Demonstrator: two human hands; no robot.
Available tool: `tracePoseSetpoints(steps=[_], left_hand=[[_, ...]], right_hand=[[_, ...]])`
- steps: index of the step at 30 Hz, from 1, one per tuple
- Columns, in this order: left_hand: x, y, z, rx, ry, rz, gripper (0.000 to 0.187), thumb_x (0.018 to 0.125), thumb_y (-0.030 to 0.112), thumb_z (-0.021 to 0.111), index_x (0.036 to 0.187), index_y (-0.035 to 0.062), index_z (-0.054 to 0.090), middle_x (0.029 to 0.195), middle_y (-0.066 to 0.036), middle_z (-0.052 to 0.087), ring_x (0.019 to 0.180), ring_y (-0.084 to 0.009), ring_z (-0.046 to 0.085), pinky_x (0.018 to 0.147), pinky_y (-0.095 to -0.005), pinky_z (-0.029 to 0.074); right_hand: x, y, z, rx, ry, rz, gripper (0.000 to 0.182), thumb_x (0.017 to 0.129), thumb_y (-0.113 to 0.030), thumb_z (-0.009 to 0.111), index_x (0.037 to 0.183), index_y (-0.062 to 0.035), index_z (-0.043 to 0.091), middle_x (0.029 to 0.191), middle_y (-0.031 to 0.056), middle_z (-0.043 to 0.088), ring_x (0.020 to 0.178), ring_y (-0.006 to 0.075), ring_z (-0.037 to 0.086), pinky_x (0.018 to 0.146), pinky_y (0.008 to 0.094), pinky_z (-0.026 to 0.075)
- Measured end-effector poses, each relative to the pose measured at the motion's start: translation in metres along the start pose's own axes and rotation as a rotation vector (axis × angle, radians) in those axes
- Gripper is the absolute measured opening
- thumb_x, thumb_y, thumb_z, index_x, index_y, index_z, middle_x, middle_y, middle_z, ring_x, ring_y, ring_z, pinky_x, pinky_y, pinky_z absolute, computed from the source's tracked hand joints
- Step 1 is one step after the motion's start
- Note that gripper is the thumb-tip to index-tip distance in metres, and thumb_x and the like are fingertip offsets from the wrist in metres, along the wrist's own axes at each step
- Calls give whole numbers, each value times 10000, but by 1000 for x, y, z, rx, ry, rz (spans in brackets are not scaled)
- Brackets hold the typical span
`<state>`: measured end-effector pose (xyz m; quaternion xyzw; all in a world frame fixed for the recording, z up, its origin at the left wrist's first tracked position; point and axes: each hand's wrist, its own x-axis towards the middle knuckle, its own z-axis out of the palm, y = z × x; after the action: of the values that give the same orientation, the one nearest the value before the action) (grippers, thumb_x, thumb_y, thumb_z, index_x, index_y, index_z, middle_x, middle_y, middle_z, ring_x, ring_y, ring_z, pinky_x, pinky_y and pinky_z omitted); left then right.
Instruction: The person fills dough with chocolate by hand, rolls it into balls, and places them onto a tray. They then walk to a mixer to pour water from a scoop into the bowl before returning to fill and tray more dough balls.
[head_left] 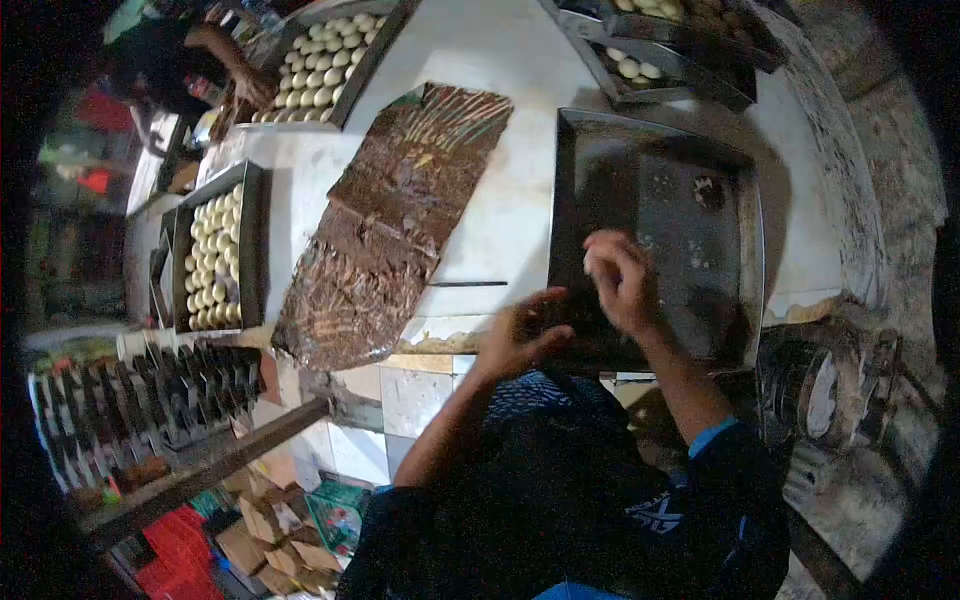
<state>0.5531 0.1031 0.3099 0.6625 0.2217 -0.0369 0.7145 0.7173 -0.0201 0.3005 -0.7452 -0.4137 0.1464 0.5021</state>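
A dark rectangular tray [657, 140] lies on the pale table, with small whitish patches and a dark round spot on its bottom. Over its left half is my right hand [622, 280], fingers curled together; whether anything is between them is too small to make out. My left hand [528, 335] is near the tray's lower left corner, thumb and fingers apart, holding nothing. Left of the hands a long brown, glossy, creased sheet [385, 225] lies slantwise across the table. A thin dark stick [468, 284] rests beside the sheet's right edge.
Trays of pale round dough balls stand at the left [213, 255], upper left [325, 65] and upper right [635, 68]. Another person's hand [252, 85] is by the upper left tray. Stacked dark metal pieces [150, 400] are at the lower left, a green crate [335, 515] below.
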Motion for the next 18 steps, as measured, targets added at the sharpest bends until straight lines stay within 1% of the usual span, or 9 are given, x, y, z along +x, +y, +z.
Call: tracePoseSetpoints(steps=[1,4,5,9,11,13,15,16,18], left_hand=[[-6,9,-10,-61,103,-22,464,818,63,707,1243,11,526,693,57,463,632,-25,423,556,-185,351],[-20,-9,-46,-98,327,181,294,835,15,667,1108,16,559,628,90,297,560,-20,260,500,-187,203],[-29,-8,-59,-82,386,196,262,840,11,659,1082,20,559,625,88,299,556,-21,265,498,-188,215],[-60,-58,-108,-125,591,207,207,853,39,651,1041,29,565,609,84,349,546,-28,305,505,-201,250],[-75,-89,-127,7,695,213,177,863,79,649,1014,25,575,618,55,449,568,-34,393,516,-206,313],[-106,-77,-150,-29,648,55,121,859,64,640,960,17,591,836,-12,619,783,-63,553,711,-219,447],[-130,-77,-198,162,849,256,118,828,85,662,915,20,617,752,-58,621,688,-104,568,618,-251,446],[-143,-75,-232,334,981,309,72,821,81,658,867,30,640,800,-76,647,733,-140,596,629,-280,464],[-166,-88,-316,678,1265,459,124,783,85,688,897,43,664,857,-116,642,781,-276,590,695,-344,466]], right_hand=[[1,30,8,3,-25,-8,202,855,-100,583,1012,28,584,1087,177,589,1080,344,543,939,396,431],[16,86,22,-623,-305,54,512,768,-70,610,1227,95,456,1364,259,345,1316,403,275,1097,437,257],[10,86,23,-788,-485,86,607,733,-45,607,1277,126,398,1424,285,246,1364,425,171,1134,453,190],[-5,109,29,-691,-391,141,670,699,-26,572,1290,175,329,1441,340,156,1378,460,85,1144,504,104],[-1,100,25,-1016,-631,176,664,713,-34,562,1297,173,321,1453,341,126,1384,452,77,1146,497,92],[16,73,19,-814,-524,178,578,787,-77,560,1296,130,378,1464,330,116,1394,431,69,1145,493,103],[33,-8,34,-813,-102,-140,494,853,-136,554,1288,68,442,1448,290,231,1363,423,201,1129,489,179],[35,-19,43,-812,-106,-152,494,853,-136,554,1288,68,442,1448,290,231,1363,423,201,1129,489,179],[30,-32,52,-692,356,-198,402,899,-177,544,1268,-26,496,1352,180,425,1243,354,421,1057,451,303]])
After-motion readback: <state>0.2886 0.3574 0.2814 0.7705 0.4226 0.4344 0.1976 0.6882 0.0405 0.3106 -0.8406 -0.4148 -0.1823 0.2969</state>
